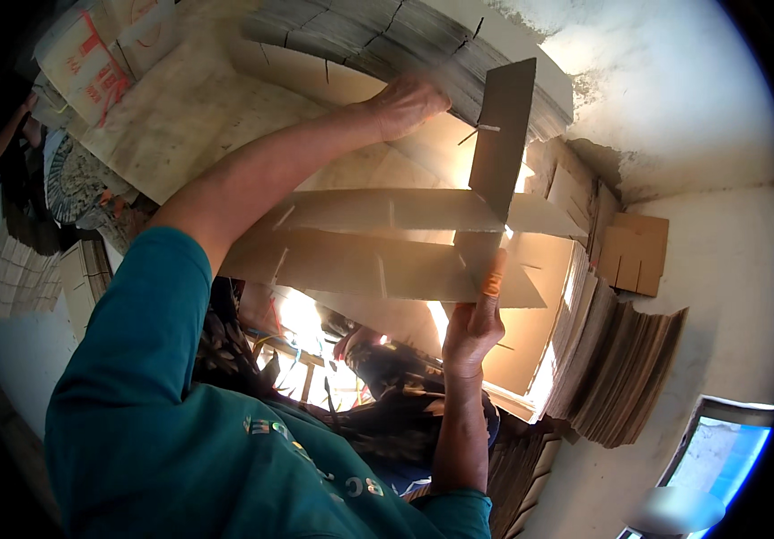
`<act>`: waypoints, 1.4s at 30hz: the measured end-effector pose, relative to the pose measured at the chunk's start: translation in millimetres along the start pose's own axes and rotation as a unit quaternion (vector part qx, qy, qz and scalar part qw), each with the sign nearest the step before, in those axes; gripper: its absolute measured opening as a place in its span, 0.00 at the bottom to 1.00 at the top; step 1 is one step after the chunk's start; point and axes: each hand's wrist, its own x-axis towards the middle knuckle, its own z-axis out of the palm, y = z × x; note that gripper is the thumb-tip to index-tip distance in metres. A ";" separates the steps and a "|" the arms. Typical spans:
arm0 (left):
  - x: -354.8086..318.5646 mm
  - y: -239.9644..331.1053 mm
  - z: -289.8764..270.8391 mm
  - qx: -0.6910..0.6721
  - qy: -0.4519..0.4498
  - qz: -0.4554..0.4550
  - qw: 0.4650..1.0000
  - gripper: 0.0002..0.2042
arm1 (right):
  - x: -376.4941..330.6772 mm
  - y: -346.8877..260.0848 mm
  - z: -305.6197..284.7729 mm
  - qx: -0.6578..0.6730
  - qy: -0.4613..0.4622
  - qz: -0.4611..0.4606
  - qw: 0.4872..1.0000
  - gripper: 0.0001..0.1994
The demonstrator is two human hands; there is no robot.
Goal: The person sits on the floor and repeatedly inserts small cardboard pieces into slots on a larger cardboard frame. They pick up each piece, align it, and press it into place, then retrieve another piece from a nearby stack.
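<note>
Under the forearms: 1 broad, pale work table (pixel 189 117), with the cardboard work held above it.
Stack: at the far side of the table is 1 thick stack of grey slotted cardboard (pixel 351 40), near the left hand (pixel 409 106).
Long strips: 2 pieces, the upper strip (pixel 342 211) and the lower strip (pixel 342 263), run nearly side by side, with a gap between them.
Cross strip: 1 more piece, the cross strip (pixel 505 117), stands across both near their right ends; whether each joint is fully seated, I cannot tell.
Left hand: the fingers look curled, beside the stack; because of blur, I cannot tell if they grip something.
Right hand: the right hand (pixel 472 337) grips the lower strip from below, close to the crossing.
Thumb: it points upward, with 1 orange covering (pixel 493 278), and lies against the cardboard.
Slots: I judge the step is to join strips by their slots (pixel 381 276). It is better to face slot to slot, keep the pieces square, and push evenly; twisting could bend or tear the cardboard. The right hand should hold the crossing firmly, without crushing the edge.
</note>
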 end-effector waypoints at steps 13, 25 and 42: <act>-13.9 19.2 -7.3 -0.038 0.012 0.012 0.999 0.05 | -14.3 -21.0 -9.5 0.044 0.047 -0.036 0.997 0.32; -19.0 24.6 -18.3 -0.080 0.060 0.034 0.994 0.05 | -22.7 -23.9 -8.8 0.036 0.011 -0.009 0.999 0.29; -60.2 46.7 -45.4 -0.184 0.050 0.017 0.981 0.06 | -40.3 -5.0 -30.4 -0.068 -0.182 -0.005 0.981 0.36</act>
